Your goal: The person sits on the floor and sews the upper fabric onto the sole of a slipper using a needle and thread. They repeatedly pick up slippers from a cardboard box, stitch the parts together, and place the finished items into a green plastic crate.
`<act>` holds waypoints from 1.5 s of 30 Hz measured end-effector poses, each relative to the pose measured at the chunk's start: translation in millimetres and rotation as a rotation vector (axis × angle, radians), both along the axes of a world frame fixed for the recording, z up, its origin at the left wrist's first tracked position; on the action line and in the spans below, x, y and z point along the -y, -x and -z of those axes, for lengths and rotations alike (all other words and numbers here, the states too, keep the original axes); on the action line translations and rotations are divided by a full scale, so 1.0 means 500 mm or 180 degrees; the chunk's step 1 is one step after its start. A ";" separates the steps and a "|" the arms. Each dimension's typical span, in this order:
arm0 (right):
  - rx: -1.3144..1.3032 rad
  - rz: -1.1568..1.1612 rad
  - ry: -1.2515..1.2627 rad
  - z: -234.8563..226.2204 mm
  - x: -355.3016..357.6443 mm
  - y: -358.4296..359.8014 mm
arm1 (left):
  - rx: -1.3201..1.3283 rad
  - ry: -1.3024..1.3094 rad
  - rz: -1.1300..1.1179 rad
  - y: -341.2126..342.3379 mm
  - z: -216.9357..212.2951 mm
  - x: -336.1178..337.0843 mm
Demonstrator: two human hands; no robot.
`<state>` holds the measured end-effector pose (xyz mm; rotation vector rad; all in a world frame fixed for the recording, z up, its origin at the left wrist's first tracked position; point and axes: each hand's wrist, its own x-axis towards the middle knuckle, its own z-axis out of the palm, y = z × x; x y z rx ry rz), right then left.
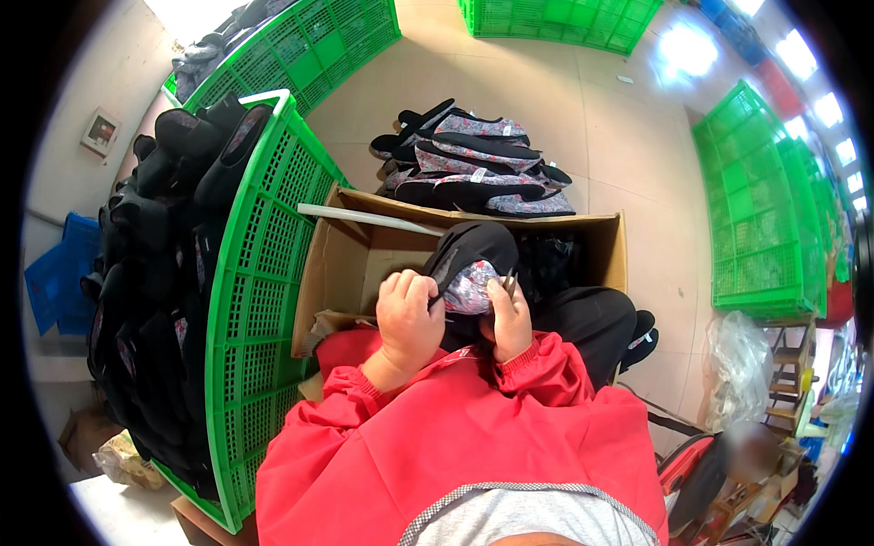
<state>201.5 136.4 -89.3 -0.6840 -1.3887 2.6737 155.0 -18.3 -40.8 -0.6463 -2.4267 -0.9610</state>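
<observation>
My left hand (407,318) is closed on the edge of a padded black fabric piece (475,244) with a flowered lining. The piece lies before me over an open cardboard box (605,238), its flowered side (471,284) facing up between my hands. Closed as well, my right hand (512,326) grips small dark thread snips (510,278), whose points stick up past the thumb. Its fingers sit right beside the flowered fabric. Most of the snips' handle is hidden in the palm.
On the floor beyond the box lies a pile of similar black and flowered pieces (487,168). A green crate (259,300) full of black pieces (150,264) stands close at my left. Other green crates (751,209) stand around. A pale tube (369,218) crosses the box corner.
</observation>
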 end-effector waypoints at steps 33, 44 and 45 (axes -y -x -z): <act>0.0002 -0.0858 -0.3168 0.026 -0.059 0.023 | 0.0411 0.0476 0.0540 -0.006 0.005 0.005; -0.0251 -0.0774 -0.3300 0.012 -0.037 0.031 | 0.0347 0.0646 0.0157 0.062 0.080 -0.017; -0.0244 -0.0824 -0.3297 0.016 -0.035 0.034 | 0.0339 0.0661 0.0144 0.072 0.089 -0.018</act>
